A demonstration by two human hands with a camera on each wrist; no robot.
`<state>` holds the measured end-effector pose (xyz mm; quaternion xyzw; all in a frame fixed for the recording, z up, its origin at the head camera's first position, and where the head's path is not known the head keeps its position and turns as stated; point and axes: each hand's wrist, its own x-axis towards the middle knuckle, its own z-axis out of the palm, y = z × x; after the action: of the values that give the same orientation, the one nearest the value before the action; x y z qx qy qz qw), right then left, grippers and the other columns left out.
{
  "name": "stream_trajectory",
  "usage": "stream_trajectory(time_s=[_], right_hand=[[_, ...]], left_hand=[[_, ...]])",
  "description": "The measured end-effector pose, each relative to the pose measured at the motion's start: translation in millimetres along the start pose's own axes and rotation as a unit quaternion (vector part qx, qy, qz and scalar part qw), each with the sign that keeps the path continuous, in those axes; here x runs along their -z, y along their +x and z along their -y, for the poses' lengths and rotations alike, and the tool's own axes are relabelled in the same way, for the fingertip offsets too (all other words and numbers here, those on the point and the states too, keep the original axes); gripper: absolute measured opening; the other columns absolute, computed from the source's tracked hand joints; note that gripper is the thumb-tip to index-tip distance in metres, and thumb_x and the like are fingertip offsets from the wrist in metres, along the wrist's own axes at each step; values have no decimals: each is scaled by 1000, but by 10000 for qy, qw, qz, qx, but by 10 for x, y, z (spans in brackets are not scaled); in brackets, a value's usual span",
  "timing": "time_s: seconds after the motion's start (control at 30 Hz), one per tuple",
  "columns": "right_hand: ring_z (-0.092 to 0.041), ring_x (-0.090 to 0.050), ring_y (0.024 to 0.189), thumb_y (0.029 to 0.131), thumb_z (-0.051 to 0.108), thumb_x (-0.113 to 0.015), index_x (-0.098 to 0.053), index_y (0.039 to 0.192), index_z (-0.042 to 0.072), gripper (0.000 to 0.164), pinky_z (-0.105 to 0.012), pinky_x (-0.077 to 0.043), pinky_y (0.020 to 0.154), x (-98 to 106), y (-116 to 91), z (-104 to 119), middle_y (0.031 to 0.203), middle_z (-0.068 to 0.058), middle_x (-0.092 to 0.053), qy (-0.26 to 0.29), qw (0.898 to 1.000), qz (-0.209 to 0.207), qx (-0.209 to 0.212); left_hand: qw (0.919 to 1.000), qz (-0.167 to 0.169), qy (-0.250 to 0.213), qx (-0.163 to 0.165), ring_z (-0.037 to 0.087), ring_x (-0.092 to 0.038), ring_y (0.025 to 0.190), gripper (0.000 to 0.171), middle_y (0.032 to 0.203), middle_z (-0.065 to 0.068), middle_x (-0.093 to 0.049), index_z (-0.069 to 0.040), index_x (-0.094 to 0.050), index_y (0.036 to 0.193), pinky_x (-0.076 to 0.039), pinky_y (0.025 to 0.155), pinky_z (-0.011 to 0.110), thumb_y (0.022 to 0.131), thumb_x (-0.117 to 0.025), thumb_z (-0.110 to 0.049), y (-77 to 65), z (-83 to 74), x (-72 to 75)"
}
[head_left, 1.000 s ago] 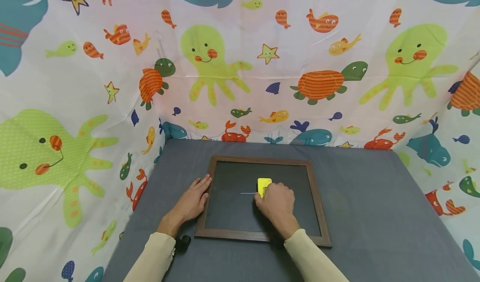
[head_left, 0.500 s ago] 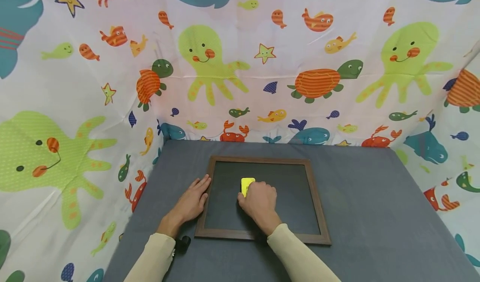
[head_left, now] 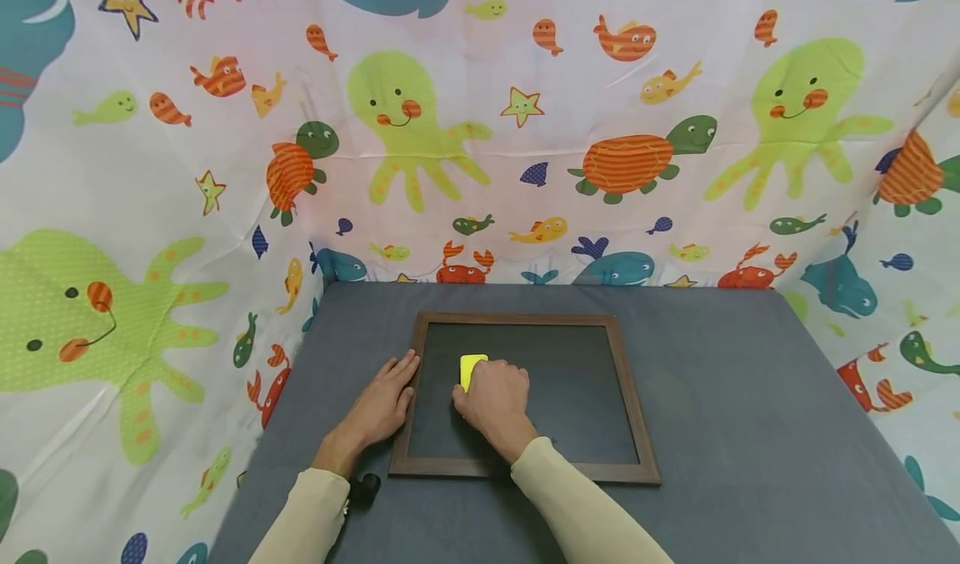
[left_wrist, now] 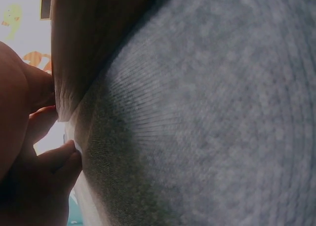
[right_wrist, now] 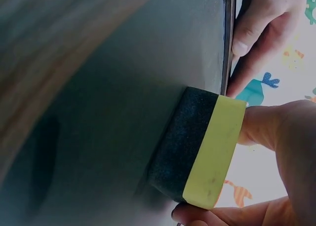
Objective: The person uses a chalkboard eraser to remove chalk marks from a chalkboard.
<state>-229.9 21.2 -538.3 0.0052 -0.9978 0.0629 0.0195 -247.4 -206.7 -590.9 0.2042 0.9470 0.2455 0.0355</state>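
A small chalkboard (head_left: 570, 389) with a brown wooden frame (head_left: 517, 320) lies flat on the grey cloth. My right hand (head_left: 495, 397) grips a yellow and black chalkboard eraser (head_left: 469, 369) on the left half of the board. In the right wrist view the eraser (right_wrist: 202, 147) has its dark felt side against the board, thumb and fingers on either side of the yellow part. My left hand (head_left: 382, 397) lies with fingers extended along the frame's left edge. The left wrist view shows its fingers (left_wrist: 44, 122) touching the side of the frame (left_wrist: 74, 53).
A grey cloth (head_left: 735, 397) covers the table. White curtains with printed sea animals (head_left: 630, 164) stand behind and at both sides. A small black object (head_left: 365, 489) is by the left wrist.
My right hand has slid the eraser leftward across the board. The white chalk line seen a second ago no longer shows. My left hand has stayed at the frame.
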Motion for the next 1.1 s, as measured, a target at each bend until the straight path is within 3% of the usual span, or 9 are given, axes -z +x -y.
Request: stream_trajectory(time_s=[0.2,0.6,1.1], right_hand=[[-25,-59,65,92,61,-76,-77,94,7,54,-43,-57,74,-7,12,-22,78,-7,-70,138,9999,55,-28],[-23,-55,63,90,64,-75,-71,90,8,57,-40,-52,61,2,33,-160,72,-4,-60,438,9984,208,-305],[-24,-57,60,90,59,-74,-66,85,8,51,-36,-48,52,102,-8,-687,69,-5,-59,668,9940,281,-814]], left_hand=[[9998,153,33,110,48,-25,166,60,182,11,-27,-6,-35,172,-31,131,66,115,-53,-14,2,9,6],[9998,155,93,54,50,-27,165,59,181,13,-28,-5,-35,171,-32,130,66,115,-53,-14,6,1,24],[9996,235,74,143,49,-25,166,61,182,12,-25,-5,-33,172,-31,130,68,115,-52,-14,8,-22,31]])
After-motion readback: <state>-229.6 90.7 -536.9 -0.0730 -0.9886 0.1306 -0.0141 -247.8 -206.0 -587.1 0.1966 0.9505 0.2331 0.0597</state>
